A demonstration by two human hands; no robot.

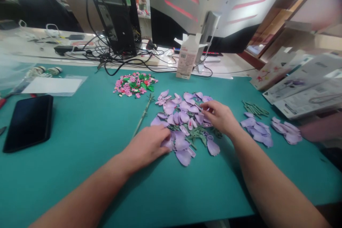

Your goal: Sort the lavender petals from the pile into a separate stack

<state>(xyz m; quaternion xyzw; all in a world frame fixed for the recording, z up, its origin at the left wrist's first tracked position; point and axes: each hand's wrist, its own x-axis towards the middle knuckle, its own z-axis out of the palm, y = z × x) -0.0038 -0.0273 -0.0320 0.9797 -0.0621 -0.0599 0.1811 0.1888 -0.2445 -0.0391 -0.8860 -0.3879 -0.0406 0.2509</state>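
Note:
A loose pile of lilac plastic petals [184,117] lies in front of me on the green mat, with small purple connectors and green stem pieces [199,135] among them. At the pile's near left edge my left hand [149,144] has thumb and fingers closed round a lilac petal [167,144]. My right hand [219,117] reaches into the right side of the pile, its fingertips pinched together; what lies between them is too small to make out. A long green stem [143,117] rests to the left of the pile.
Pink and green small parts [135,84] form a heap farther back. On the right are sorted petals [258,131], paler petals [287,130], green sticks [255,108] and boxes [307,82]. An open carton [187,57] stands before the monitor [221,7]. A black tablet [29,123] lies left.

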